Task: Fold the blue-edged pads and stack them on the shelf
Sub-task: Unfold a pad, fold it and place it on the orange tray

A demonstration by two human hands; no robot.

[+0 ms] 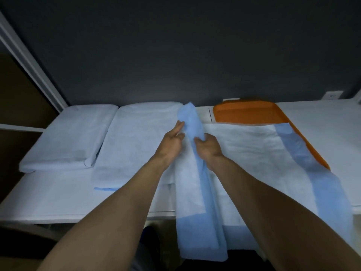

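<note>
Now the blue strip is pinched by the right hand [209, 146], fingers curled round it, while the left hand [172, 138] is laid against the other side, fingers straight. Between them the blue-edged pad [192, 184] is held half-folded into a long band, its far end raised and its near end draped over the front edge of the shelf [58, 194]. Beneath it a second pad [254, 153] is spread open, partly over the orange tray [250, 112]. Folded pads [136, 141] are laid at left in two piles (neatly enough). The risk, as judged: the hanging end could be dragged down by its own weight, and the fold lost, if the pinch is eased.
</note>
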